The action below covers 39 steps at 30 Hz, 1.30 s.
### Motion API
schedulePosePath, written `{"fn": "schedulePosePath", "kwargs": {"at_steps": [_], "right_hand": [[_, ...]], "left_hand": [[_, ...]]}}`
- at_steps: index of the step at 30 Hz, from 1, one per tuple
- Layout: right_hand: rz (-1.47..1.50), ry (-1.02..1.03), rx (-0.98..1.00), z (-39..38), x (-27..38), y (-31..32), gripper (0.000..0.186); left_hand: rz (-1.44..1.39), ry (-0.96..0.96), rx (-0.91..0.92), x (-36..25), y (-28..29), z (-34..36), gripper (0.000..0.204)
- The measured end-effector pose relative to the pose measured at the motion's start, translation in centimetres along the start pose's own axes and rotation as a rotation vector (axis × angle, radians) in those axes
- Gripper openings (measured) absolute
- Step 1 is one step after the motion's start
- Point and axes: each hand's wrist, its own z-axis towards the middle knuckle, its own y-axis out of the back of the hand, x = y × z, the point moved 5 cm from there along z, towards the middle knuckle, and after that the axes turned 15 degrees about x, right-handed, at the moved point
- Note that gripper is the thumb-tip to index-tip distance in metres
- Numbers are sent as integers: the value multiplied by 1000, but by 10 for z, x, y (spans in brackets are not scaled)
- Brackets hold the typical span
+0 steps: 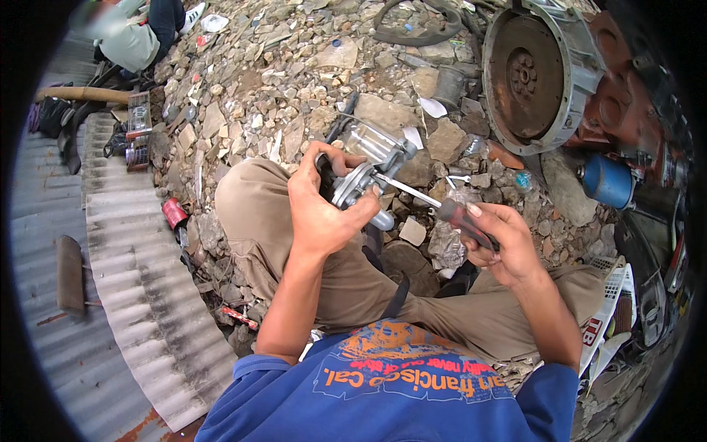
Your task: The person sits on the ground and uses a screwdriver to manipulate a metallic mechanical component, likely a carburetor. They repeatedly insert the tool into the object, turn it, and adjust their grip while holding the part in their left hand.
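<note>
My left hand (318, 210) grips a grey metal fuel pump-like part (356, 184) above my crossed legs. The part has a round flange with screws, and a clear cylindrical bowl (374, 145) sits on its far side. My right hand (507, 239) is closed around the dark red and black handle of a screwdriver (449, 211). The screwdriver's shaft slants up and left, its tip at the rim of the round flange. Whether the tip sits in a screw slot is too small to tell. My left palm and fingers hide some of the part's left side.
Stony, littered ground surrounds me. A large round metal housing (492, 88) and a blue canister (607, 182) stand at the right. Corrugated sheets (140, 287) lie at the left, with a brown-handled tool (71, 276) on them. Another person (132, 44) sits at the far left.
</note>
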Motion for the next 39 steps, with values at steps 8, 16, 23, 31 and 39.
{"fn": "schedulePosePath", "kwargs": {"at_steps": [8, 16, 23, 31, 39], "right_hand": [[-1427, 758, -215, -18, 46, -24, 35], [-873, 437, -190, -16, 16, -14, 23], [-897, 351, -99, -12, 23, -12, 29], [-1536, 550, -261, -22, 15, -30, 33], [-416, 125, -5, -8, -25, -14, 28]], "left_hand": [[-30, 11, -94, -5, -15, 2, 35], [244, -41, -20, 2, -21, 2, 35], [95, 43, -3, 0, -23, 1, 35], [296, -97, 18, -4, -23, 5, 32], [145, -85, 119, 1, -16, 3, 29]]}}
